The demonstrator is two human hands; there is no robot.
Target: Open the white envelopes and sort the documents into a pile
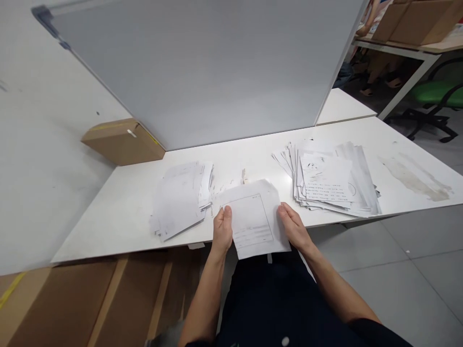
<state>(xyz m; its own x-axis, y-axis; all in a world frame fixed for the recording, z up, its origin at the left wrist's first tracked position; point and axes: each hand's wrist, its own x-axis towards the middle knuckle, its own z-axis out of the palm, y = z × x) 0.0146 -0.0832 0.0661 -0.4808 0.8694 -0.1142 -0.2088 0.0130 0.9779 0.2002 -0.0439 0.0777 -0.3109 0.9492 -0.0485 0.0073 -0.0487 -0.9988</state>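
Between my two hands is a small sheaf of printed paper sheets (pixel 253 217), held over the table's front edge. My left hand (pixel 222 230) grips its left side, thumb on top. On the right side, my right hand (pixel 294 226) pinches the paper the same way; the fingers beneath are hidden. The top sheet bears a thin rectangular frame and faint lines of print. Left of the sheaf lies a loose pile of papers (pixel 179 197), mostly blank side up. A thicker, untidy stack of printed papers (pixel 325 178) sits to the right.
A large whiteboard (pixel 210 72) stands along the back of the white table (pixel 119 207). One cardboard box (pixel 123 142) is at the back left; larger cardboard boxes (pixel 72 299) stand below. At the upper right are another table, a green chair (pixel 439 91) and part of a person.
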